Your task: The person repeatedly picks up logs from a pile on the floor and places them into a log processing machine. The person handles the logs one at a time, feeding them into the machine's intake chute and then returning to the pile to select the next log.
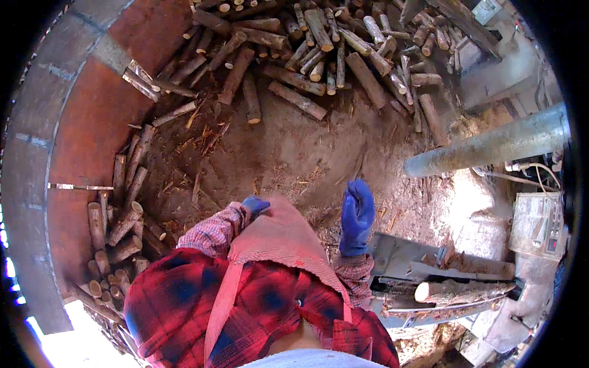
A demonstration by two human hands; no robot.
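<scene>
My right hand [357,214], in a blue work glove, is held out ahead of my body over the dirt floor. Its fingers are loosely bent, with a small gap toward the tips, and nothing shows in them. My left hand [254,206], also gloved in blue, is at the left edge of my red checked apron [279,236]; the fabric hides its fingers. Closest to my right hand is a grey metal machine bed [392,254]. A cut log [463,291] lies lengthwise along the bed, its pale end facing me.
A large heap of cut logs [316,27] spreads across the far side. More logs [126,224] lean and pile along the rusty metal wall [86,129] at left. A thick metal pipe [491,144] slants in from the right, above a control box [540,227]. Bark scraps litter the dirt floor [276,147].
</scene>
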